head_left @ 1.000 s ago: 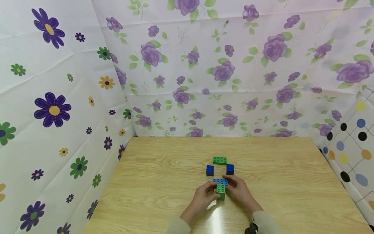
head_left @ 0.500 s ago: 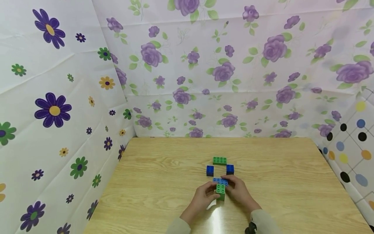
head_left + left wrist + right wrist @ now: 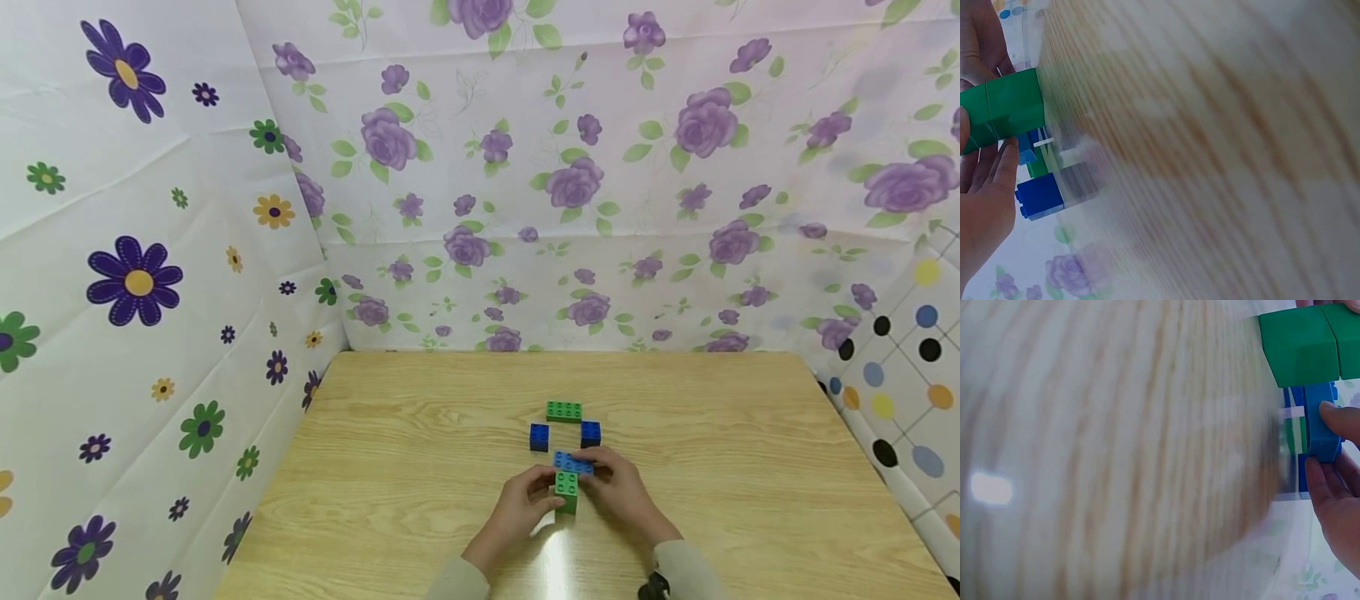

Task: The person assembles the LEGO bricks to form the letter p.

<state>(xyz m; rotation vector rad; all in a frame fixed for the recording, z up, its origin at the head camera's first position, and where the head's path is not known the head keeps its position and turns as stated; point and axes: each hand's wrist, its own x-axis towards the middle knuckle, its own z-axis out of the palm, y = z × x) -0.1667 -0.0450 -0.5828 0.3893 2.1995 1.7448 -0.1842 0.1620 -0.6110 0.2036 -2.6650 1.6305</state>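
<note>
My left hand (image 3: 519, 505) grips two stacked green building bricks (image 3: 566, 495) with the thumb on the near side and fingers on the far side. A seam between the two bricks shows in the left wrist view (image 3: 1013, 105). Just behind the stack, my right hand (image 3: 624, 493) pinches a light blue eight-stud brick (image 3: 572, 463) between thumb and fingers. From the right wrist, this blue brick (image 3: 1321, 428) appears raised off the tabletop, right beside the green bricks (image 3: 1300, 345). The head view has it slightly slanted, its right end under my fingertips.
Farther back on the wooden table (image 3: 420, 467), two dark blue bricks (image 3: 539, 437) stand apart, left and right. Behind them lies a long green brick (image 3: 564, 411). Flower-printed sheets (image 3: 570, 183) wall off the back and left, and a dotted sheet (image 3: 900, 400) the right.
My right hand has shifted the light blue brick a little right and away from me, and the brick has turned slightly. My left hand and the green stack have hardly moved.
</note>
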